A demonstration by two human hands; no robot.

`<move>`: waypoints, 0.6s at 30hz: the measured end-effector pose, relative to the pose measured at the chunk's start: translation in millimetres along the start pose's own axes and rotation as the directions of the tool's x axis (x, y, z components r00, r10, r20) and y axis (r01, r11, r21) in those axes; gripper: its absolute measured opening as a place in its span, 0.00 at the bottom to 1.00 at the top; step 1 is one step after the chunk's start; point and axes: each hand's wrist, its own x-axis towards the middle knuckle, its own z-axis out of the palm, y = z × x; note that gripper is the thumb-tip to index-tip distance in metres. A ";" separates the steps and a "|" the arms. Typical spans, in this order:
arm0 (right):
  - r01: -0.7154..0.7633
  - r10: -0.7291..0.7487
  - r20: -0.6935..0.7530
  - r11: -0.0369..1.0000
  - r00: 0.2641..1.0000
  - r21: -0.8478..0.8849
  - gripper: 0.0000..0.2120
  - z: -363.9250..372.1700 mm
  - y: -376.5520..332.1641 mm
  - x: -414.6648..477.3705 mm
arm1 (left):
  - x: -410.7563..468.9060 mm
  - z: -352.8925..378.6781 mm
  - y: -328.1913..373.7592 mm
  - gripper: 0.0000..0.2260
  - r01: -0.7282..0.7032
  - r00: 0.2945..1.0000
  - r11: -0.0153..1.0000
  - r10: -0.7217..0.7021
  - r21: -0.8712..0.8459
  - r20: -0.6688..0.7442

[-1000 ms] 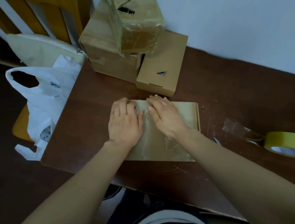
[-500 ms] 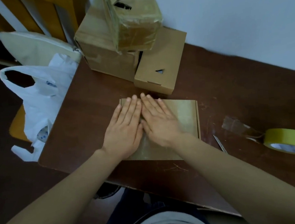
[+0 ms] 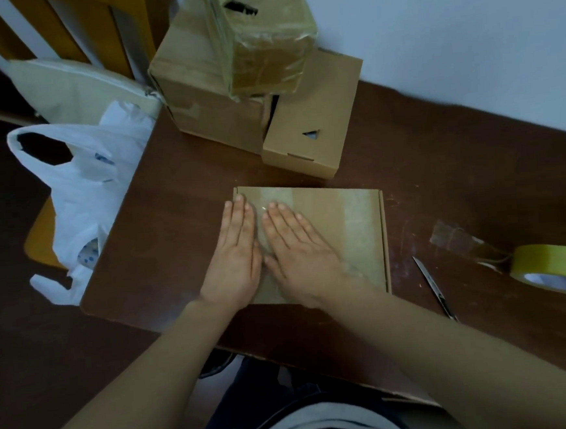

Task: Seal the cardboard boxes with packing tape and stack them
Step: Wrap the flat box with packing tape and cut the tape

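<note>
Box: flat brown box [image 3: 326, 217] on the table [image 3: 458, 173], near edge, two glossy tape strips across the lid.
Hands: left hand [image 3: 235, 255] and right hand [image 3: 297, 247] flat, fingers straight, pressing the left strip.

Our flat taped box [image 3: 339, 220] lies on the counter [image 3: 180, 222], a pile of boxes [image 3: 209, 111] behind, yellow tape roll [image 3: 557, 269] at right.

Flat brown matt cardboard box [image 3: 335, 210] with glossy clear tape strips; dark scuffed wooden table [image 3: 458, 173]; crinkled white plastic bag [image 3: 83, 196]; glossy yellow tape roll [image 3: 549, 264]
</note>
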 end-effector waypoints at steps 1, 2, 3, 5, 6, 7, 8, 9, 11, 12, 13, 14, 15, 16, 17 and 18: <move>0.020 -0.020 0.002 1.000 1.000 -0.010 0.30 1.4 -1.3 -4.9 | 0.4 0.4 -1.1 0.24 -0.007 1.000 1.000 0.007 0.006 -0.009; 0.034 -0.034 0.004 0.999 0.999 -0.018 0.30 1.6 -2.3 -8.1 | 0.9 0.9 -1.4 0.25 -0.007 1.000 1.000 0.007 0.011 -0.015; 0.043 -0.042 0.015 0.999 0.999 -0.031 0.30 0.0 -3.1 -10.4 | 1.5 1.3 -0.5 0.25 -0.003 1.000 1.000 0.003 0.011 -0.015; 0.040 -0.037 0.055 0.998 0.998 -0.054 0.30 -2.5 -6.5 -16.9 | 1.3 0.7 1.4 0.24 0.008 1.000 1.000 -0.008 0.004 0.011; 0.047 -0.044 0.064 0.997 0.997 -0.053 0.30 -1.3 -8.5 -21.5 | 0.9 0.4 1.5 0.24 0.005 1.000 1.000 -0.005 0.005 0.015; 0.064 -0.059 0.073 0.996 0.996 -0.059 0.30 -2.6 -10.1 -25.5 | 0.7 -0.4 1.2 0.24 0.000 1.000 1.000 0.000 0.007 0.011; 0.084 -0.081 0.063 0.995 0.995 -0.045 0.29 -6.3 -11.1 -28.1 | 0.7 -1.2 1.6 0.24 -0.001 1.000 1.000 0.001 0.003 0.006; 0.097 -0.097 0.030 0.995 0.995 -0.013 0.27 -12.1 -10.6 -27.8 | 0.8 -2.3 2.9 0.24 0.000 1.000 1.000 0.000 -0.006 0.009; 0.035 -0.021 -0.112 0.992 0.994 0.124 0.26 -28.8 -7.3 -14.2 | 1.1 -5.4 5.6 0.23 0.006 1.000 1.000 -0.006 0.002 0.010; -0.006 0.037 -0.165 0.983 0.986 0.186 0.25 -35.5 -3.9 -2.6 | 0.8 -5.8 6.4 0.23 0.012 1.000 0.999 -0.011 0.042 -0.017; -0.030 0.065 -0.168 0.979 0.984 0.200 0.25 -38.9 0.0 9.0 | 1.2 -5.4 7.2 0.23 0.022 0.999 0.995 -0.018 0.098 -0.045; -0.036 0.057 -0.133 0.987 0.990 0.156 0.25 -37.6 3.2 17.7 | 2.1 -4.0 8.6 0.23 0.028 0.998 0.987 -0.019 0.158 -0.059; -0.028 0.034 -0.077 0.997 0.996 0.078 0.26 -32.2 5.5 22.2 | 2.8 -1.5 10.0 0.23 0.026 0.999 0.978 -0.016 0.207 -0.051; -0.018 0.018 -0.031 1.000 0.999 0.012 0.26 -24.8 7.6 24.4 | 3.4 1.2 10.5 0.23 0.019 0.999 0.971 -0.012 0.238 -0.031; -0.012 0.012 -0.010 1.000 1.000 -0.025 0.27 -19.0 9.9 25.6 | 3.1 3.7 10.0 0.23 0.015 1.000 0.967 -0.011 0.256 -0.014; -0.004 0.004 -0.006 0.999 1.000 -0.038 0.26 -17.0 12.5 25.7 | 2.2 5.0 9.3 0.23 0.016 1.000 0.962 -0.015 0.273 -0.004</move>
